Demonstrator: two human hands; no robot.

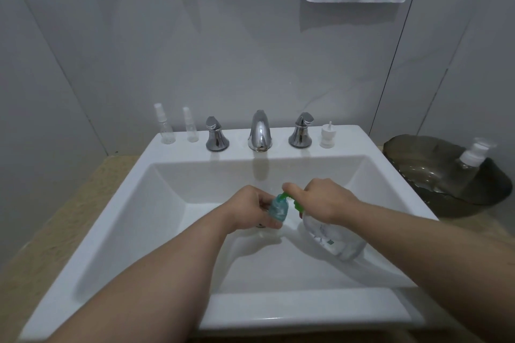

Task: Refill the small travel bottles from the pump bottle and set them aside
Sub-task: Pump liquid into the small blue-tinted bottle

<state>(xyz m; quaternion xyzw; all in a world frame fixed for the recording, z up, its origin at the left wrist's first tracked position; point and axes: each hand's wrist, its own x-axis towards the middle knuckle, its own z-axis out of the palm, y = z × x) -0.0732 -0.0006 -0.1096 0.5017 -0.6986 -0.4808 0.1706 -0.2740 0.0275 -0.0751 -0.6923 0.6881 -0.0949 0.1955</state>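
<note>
Mid-frame over the sink [278,312], my left fingers [263,200] curl round the small travel bottle [278,209] while my right fingers [296,190] grip the tilted pump bottle [337,239] by its green head.

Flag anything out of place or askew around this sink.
Two things. A white spray cap stands alone on the sink ledge beside the right tap handle, no bottle under it. A clear capped bottle leans tilted inside the dark glass bowl right of the sink. No spill visible.
</note>
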